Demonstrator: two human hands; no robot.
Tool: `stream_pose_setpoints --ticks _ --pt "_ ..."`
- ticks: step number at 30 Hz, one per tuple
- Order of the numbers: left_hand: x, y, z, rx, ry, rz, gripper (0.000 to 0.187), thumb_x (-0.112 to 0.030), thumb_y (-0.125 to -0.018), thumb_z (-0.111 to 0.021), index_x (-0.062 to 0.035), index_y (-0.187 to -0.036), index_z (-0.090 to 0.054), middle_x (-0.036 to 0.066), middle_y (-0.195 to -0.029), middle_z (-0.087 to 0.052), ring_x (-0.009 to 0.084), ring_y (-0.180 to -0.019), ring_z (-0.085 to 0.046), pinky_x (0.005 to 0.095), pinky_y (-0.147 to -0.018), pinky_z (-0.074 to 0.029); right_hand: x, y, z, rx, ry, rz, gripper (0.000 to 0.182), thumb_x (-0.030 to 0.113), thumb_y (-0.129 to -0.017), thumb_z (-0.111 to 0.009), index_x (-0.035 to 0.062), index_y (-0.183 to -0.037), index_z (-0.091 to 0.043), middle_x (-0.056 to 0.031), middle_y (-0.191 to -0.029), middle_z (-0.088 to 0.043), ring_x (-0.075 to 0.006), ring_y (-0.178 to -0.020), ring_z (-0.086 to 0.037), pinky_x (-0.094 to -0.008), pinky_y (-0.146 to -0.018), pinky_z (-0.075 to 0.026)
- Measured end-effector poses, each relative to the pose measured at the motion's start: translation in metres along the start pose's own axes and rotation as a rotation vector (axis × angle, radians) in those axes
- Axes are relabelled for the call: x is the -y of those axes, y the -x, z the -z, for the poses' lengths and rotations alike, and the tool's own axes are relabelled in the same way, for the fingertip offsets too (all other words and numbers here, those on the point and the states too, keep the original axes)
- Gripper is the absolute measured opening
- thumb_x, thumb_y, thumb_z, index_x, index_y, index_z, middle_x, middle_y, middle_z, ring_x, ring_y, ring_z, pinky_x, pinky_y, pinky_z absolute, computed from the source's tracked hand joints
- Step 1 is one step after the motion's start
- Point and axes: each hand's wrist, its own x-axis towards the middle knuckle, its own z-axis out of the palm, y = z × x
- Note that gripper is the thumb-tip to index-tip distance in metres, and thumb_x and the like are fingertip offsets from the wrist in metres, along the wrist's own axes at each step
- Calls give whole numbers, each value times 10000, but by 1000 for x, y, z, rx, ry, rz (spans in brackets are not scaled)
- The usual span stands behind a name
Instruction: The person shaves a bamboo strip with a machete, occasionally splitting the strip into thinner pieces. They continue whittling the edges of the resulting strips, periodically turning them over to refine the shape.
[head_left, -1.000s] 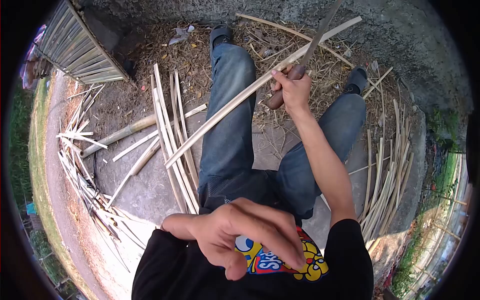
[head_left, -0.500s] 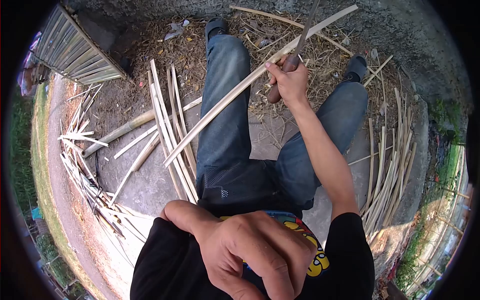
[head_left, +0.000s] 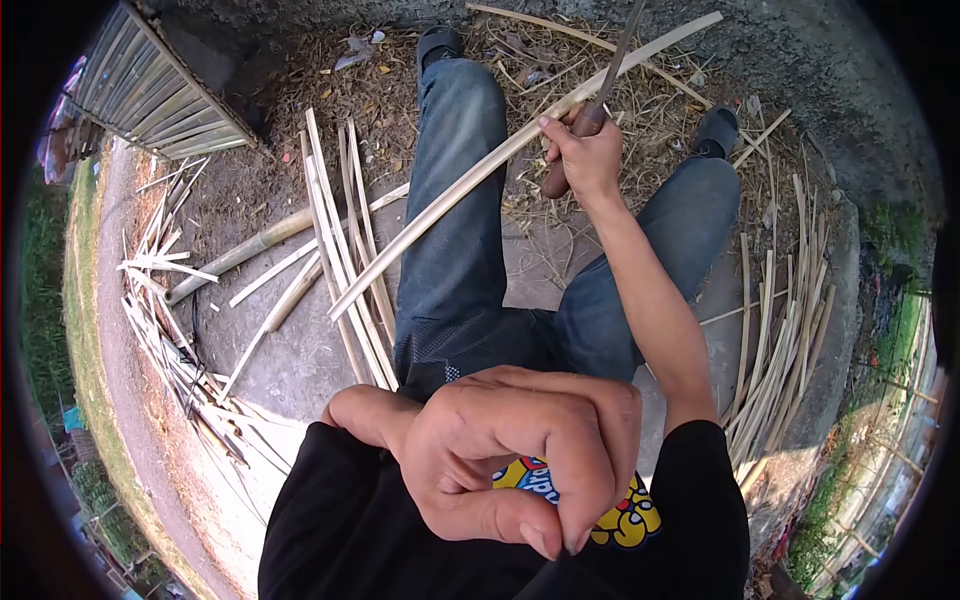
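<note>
My right hand (head_left: 590, 165) is closed around the dark wooden handle of a knife (head_left: 556, 183), whose long blade points up and out of view. The same hand pinches a long pale bamboo strip (head_left: 440, 219), which slants across my left thigh from lower left to upper right. Close to the camera, in front of my shirt, my left hand (head_left: 510, 450) is raised with its fingers curled and the thumb tip near the fingertips. Nothing shows inside its curl, and the shirt print is visible through the gap.
More bamboo strips (head_left: 345, 250) lie beside my left leg, near a round bamboo pole (head_left: 245, 250). Split pieces (head_left: 170, 300) are heaped farther left, and a bundle of strips (head_left: 780, 340) lies at right. A slatted bamboo panel (head_left: 160, 90) stands upper left; a wall (head_left: 830, 90) is ahead.
My left hand has turned and curled tighter, bringing the thumb up toward the fingertips. The right hand, knife and bamboo strip have barely shifted.
</note>
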Motion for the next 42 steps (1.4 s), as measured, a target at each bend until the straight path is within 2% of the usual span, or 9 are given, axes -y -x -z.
stream_pose_setpoints --ticks 11,13,22,27,29,31,34,37,42 --pt "13 -12 -1 186 -59 -369 206 -188 -930 -737 9 -874 -722 86 -837 -658 160 -689 -600 282 -587 -441 0 1 0 -10 6 38 297 40 -803 -812 29 -867 -521 -60 -674 -602 -120 -494 -584 -269 -455 -478" --pt "-13 0 10 191 -177 -156 244 -247 -940 -724 -12 -883 -684 77 -886 -636 186 -749 -563 276 -626 -496 -2 3 1 -22 -1 41 292 41 -806 -810 29 -864 -524 -60 -675 -604 -119 -495 -586 -267 -455 -475" --pt "-31 1 94 -520 -1323 111 345 -288 -968 -624 36 -1048 -713 151 -995 -671 184 -845 -614 291 -751 -461 10 10 -2 -23 66 119 321 48 -802 -809 3 -901 -507 -63 -678 -610 -131 -487 -616 -266 -435 -471" --pt "-31 -18 19 169 -328 67 692 -522 -1002 -516 140 -961 -713 229 -923 -687 278 -791 -635 372 -680 -506 9 10 -1 -12 117 172 321 81 -816 -804 19 -918 -507 -37 -624 -588 -125 -482 -611 -268 -443 -469" --pt "-8 -17 4 372 -113 -50 515 -379 -1013 -589 124 -1060 -689 262 -1012 -671 318 -749 -637 344 -654 -515 7 8 -1 -5 142 184 313 85 -816 -802 25 -919 -513 -26 -603 -575 -125 -478 -611 -269 -445 -470" --pt "36 -4 -53 -185 -112 -474 243 -218 -936 -730 16 -876 -707 77 -837 -658 154 -725 -603 270 -595 -444 4 9 1 6 131 190 314 85 -810 -803 21 -917 -515 -28 -617 -579 -123 -478 -613 -267 -441 -471" --pt "-3 -14 8 308 67 -81 392 -281 -1006 -614 105 -1042 -679 266 -1029 -660 321 -754 -653 329 -632 -528 16 11 1 -23 127 146 319 85 -805 -805 11 -916 -515 -37 -648 -589 -121 -480 -616 -266 -431 -473" --pt "2 -14 -14 22 103 -142 274 -186 -954 -689 37 -799 -728 116 -733 -644 224 -537 -553 334 -509 -389 7 9 0 -10 130 144 315 80 -805 -805 8 -910 -516 -41 -656 -590 -125 -478 -614 -270 -429 -476" --pt "13 -22 1 198 81 -288 288 -262 -940 -723 21 -891 -709 71 -852 -670 148 -724 -595 256 -602 -440 8 11 -1 -18 102 136 286 52 -824 -801 23 -890 -524 -51 -621 -599 -115 -488 -591 -262 -457 -459"
